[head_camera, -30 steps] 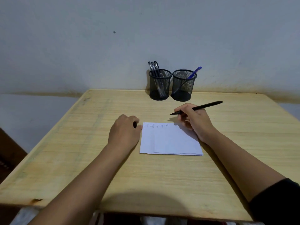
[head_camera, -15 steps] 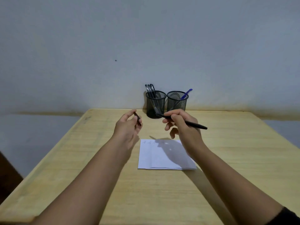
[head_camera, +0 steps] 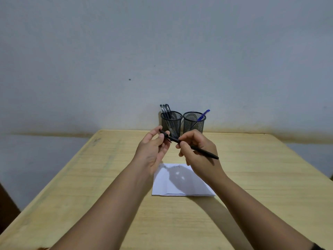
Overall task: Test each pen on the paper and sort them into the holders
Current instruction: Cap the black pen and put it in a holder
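Head view: the right hand [head_camera: 200, 152] pinches the black pen [head_camera: 201, 150] mid-barrel above the paper [head_camera: 180, 184]; the left hand [head_camera: 153, 148] pinches its cap [head_camera: 164, 133] at the tip. The pen is probably light, rigid and smooth; grip the barrel.

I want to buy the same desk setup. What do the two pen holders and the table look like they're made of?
Left holder and right holder: apparently black metal mesh, since the pens inside show through the fine grid; matte finish. Table: pale wood or wood-look laminate, with long grain lines and a dull sheen; which one cannot be told.
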`<state>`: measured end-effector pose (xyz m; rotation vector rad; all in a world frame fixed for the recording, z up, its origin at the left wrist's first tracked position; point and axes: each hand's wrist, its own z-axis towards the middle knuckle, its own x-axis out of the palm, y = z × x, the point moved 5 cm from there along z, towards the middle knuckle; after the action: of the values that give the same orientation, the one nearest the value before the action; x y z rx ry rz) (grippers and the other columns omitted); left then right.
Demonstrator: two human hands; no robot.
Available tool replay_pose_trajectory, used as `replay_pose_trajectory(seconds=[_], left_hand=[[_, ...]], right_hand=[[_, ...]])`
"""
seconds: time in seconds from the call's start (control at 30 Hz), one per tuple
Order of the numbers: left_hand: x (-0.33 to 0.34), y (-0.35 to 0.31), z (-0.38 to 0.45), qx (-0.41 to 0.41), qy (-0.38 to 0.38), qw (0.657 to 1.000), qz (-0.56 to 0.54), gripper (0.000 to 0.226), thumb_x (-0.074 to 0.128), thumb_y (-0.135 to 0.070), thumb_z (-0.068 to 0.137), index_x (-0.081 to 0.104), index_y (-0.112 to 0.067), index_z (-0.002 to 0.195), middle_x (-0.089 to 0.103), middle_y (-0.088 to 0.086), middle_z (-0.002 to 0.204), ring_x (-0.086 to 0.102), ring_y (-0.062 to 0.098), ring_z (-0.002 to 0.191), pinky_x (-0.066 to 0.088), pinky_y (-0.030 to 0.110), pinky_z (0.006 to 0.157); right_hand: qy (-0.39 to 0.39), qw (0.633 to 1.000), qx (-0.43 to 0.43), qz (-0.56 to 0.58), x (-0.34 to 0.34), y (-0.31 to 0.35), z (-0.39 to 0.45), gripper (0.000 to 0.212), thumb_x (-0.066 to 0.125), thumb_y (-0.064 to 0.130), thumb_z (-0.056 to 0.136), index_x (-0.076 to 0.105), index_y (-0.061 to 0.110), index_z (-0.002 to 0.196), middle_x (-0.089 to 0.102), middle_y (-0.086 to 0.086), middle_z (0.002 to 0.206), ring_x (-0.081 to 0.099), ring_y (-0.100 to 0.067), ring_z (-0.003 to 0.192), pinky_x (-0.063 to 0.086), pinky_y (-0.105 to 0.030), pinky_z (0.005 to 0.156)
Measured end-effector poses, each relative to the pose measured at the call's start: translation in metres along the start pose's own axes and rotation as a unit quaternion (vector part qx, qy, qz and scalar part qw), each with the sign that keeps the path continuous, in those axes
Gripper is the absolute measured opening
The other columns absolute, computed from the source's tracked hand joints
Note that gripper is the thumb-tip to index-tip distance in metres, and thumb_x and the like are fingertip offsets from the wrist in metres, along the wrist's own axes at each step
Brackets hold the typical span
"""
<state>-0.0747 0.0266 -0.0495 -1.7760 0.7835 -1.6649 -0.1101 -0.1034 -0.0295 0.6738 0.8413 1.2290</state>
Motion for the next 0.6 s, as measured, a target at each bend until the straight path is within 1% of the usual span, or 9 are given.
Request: replay_pose_trajectory(seconds=[0.1, 0.17, 0.23, 0.3, 0.37, 0.43, 0.47, 0.53, 0.6], left_hand=[[0.005, 0.004, -0.003, -0.012, 0.019, 1.000, 0.013, 0.022, 0.044, 0.001, 0.094, 0.057, -0.011, 0.107, 0.064, 0.008, 0.086, 0.059, 0.013, 0.077, 0.057, 0.018, 0.065], [0.007, 0.007, -0.005, -0.021, 0.024, 0.999, 0.010, 0.022, 0.048, 0.000, 0.093, 0.057, -0.008, 0.112, 0.065, 0.008, 0.087, 0.061, 0.013, 0.077, 0.058, 0.017, 0.064], [0.007, 0.009, -0.006, -0.022, 0.018, 0.999, 0.021, 0.024, 0.052, -0.002, 0.091, 0.057, -0.007, 0.114, 0.066, 0.007, 0.085, 0.062, 0.011, 0.075, 0.057, 0.017, 0.067], [0.009, 0.011, -0.008, -0.022, 0.023, 0.999, 0.020, 0.025, 0.052, -0.001, 0.091, 0.057, -0.007, 0.115, 0.065, 0.007, 0.085, 0.061, 0.011, 0.075, 0.057, 0.016, 0.066], [0.010, 0.014, -0.010, -0.026, 0.027, 0.999, 0.011, 0.027, 0.052, -0.001, 0.091, 0.056, -0.006, 0.117, 0.064, 0.008, 0.086, 0.059, 0.011, 0.074, 0.057, 0.015, 0.062], [0.011, 0.015, -0.010, -0.029, 0.020, 0.999, 0.015, 0.027, 0.051, 0.000, 0.091, 0.056, -0.006, 0.117, 0.064, 0.009, 0.085, 0.059, 0.011, 0.072, 0.057, 0.015, 0.061], [0.010, 0.016, -0.009, -0.031, 0.013, 0.999, 0.022, 0.027, 0.051, 0.000, 0.091, 0.056, -0.006, 0.117, 0.064, 0.009, 0.084, 0.060, 0.011, 0.071, 0.057, 0.016, 0.061], [0.008, 0.017, -0.008, -0.031, -0.002, 0.999, 0.039, 0.028, 0.049, 0.001, 0.092, 0.055, -0.005, 0.119, 0.064, 0.008, 0.083, 0.062, 0.011, 0.072, 0.056, 0.016, 0.062], [0.006, 0.012, -0.006, -0.019, -0.016, 0.999, 0.046, 0.030, 0.047, 0.001, 0.093, 0.053, -0.005, 0.122, 0.063, 0.007, 0.082, 0.060, 0.012, 0.073, 0.054, 0.018, 0.064]], right_hand=[[-0.004, 1.000, -0.010, -0.017, -0.001, 0.000, 0.001, 0.008, 0.056, 0.021, 0.077, 0.059, 0.028, 0.078, 0.069, -0.002, 0.074, 0.064, -0.023, 0.067, 0.046, -0.028, 0.054], [0.002, 0.999, -0.021, -0.036, 0.000, 0.001, 0.002, 0.006, 0.056, 0.023, 0.079, 0.057, 0.028, 0.076, 0.067, 0.006, 0.070, 0.064, -0.010, 0.066, 0.047, -0.020, 0.056], [0.012, 0.997, -0.043, -0.065, 0.001, 0.004, 0.001, 0.009, 0.055, 0.021, 0.082, 0.053, 0.026, 0.075, 0.062, 0.010, 0.065, 0.059, -0.001, 0.061, 0.041, -0.010, 0.055], [0.015, 0.993, -0.074, -0.095, 0.002, 0.006, 0.000, 0.011, 0.054, 0.015, 0.084, 0.051, 0.014, 0.074, 0.058, 0.009, 0.065, 0.054, -0.003, 0.059, 0.037, -0.009, 0.054], [0.007, 0.989, -0.100, -0.110, 0.001, 0.005, -0.002, 0.017, 0.053, 0.013, 0.085, 0.050, 0.000, 0.075, 0.060, -0.006, 0.067, 0.051, -0.013, 0.063, 0.036, -0.013, 0.054], [0.003, 0.987, -0.115, -0.115, 0.002, 0.001, -0.003, 0.021, 0.052, 0.013, 0.085, 0.049, -0.005, 0.076, 0.060, -0.014, 0.071, 0.051, -0.019, 0.064, 0.037, -0.017, 0.055], [0.007, 0.986, -0.115, -0.117, 0.004, -0.001, -0.004, 0.020, 0.052, 0.013, 0.085, 0.049, -0.005, 0.076, 0.061, -0.014, 0.071, 0.052, -0.018, 0.064, 0.038, -0.017, 0.055], [0.030, 0.987, -0.107, -0.116, 0.005, -0.005, -0.003, 0.015, 0.055, 0.012, 0.085, 0.053, -0.001, 0.079, 0.062, -0.003, 0.072, 0.054, -0.009, 0.064, 0.037, -0.011, 0.055], [0.081, 0.982, -0.108, -0.130, 0.005, -0.008, -0.001, 0.009, 0.061, 0.009, 0.085, 0.060, 0.005, 0.093, 0.062, 0.008, 0.083, 0.057, 0.000, 0.072, 0.042, -0.009, 0.060]])
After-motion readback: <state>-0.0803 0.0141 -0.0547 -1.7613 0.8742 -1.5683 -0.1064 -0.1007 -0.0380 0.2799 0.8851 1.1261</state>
